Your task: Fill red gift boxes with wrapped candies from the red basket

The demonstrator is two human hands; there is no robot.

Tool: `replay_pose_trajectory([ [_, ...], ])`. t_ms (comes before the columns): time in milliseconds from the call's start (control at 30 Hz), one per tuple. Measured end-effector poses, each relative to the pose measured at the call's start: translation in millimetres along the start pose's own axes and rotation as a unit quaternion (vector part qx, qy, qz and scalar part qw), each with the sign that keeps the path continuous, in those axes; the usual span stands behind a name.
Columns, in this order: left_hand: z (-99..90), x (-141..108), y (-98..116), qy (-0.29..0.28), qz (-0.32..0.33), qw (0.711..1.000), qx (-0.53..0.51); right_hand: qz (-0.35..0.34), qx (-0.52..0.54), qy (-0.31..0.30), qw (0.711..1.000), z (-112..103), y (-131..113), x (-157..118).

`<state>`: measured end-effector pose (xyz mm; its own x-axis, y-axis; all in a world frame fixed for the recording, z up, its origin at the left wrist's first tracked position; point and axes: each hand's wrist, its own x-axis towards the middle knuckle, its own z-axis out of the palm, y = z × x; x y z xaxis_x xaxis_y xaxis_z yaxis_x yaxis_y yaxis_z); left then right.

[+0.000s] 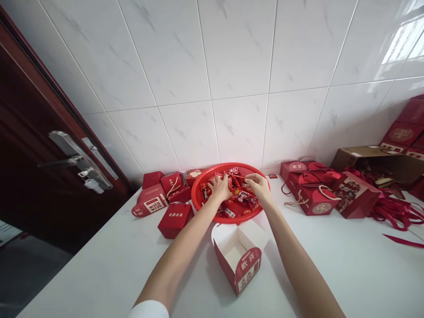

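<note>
A round red plastic basket (195, 201) stands against the tiled wall and holds many red-wrapped candies (245, 198). My left hand (220, 187) reaches into it, fingers spread over the wrappers. On the basket's right side, my right hand (258, 186) has its fingertips pinched at the end of a red-wrapped candy, partly hidden by the fingers. Between my forearms, in front of the basket, an open red gift box (228, 265) with a white inside stands upright. Its top flaps are folded out and I see nothing inside.
Closed red gift boxes (175, 218) stand left of the basket. More boxes with rope handles (309, 190) are at the right, near a brown carton (367, 152) and dark red ribbons (397, 210). A brown door (36, 145) with a metal handle is at the left.
</note>
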<state>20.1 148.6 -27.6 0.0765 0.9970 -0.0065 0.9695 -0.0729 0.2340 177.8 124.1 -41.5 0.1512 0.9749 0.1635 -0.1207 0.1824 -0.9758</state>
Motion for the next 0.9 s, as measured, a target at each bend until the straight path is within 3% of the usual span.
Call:
replay_pose_trajectory([
  [100, -1.7, -2.9, -0.2, 0.016, 0.036, 0.999, -0.017, 0.001, -0.003, 0.002, 1.0, -0.1, 0.3, 0.1],
  [233, -0.6, -6.1, 4.6, -0.069, 0.133, 0.988, -0.023, -0.003, -0.001, 0.01, 1.0, 0.7, 2.9, 2.8],
  [333, 1.5, -5.7, 6.5, -0.121, 0.157, 0.98, 0.002, -0.007, 0.002, 0.016, 1.0, 1.3, 4.4, 4.6],
  [633, 12.1, 6.0, 1.7, -0.118, 0.114, 0.985, 0.054, -0.021, -0.019, 0.017, 0.999, 0.0, 5.3, 4.2],
  [900, 20.3, 8.1, 1.5, -0.091, 0.081, 0.993, -0.001, -0.049, -0.042, 0.009, 0.998, -1.5, 1.0, -3.2],
])
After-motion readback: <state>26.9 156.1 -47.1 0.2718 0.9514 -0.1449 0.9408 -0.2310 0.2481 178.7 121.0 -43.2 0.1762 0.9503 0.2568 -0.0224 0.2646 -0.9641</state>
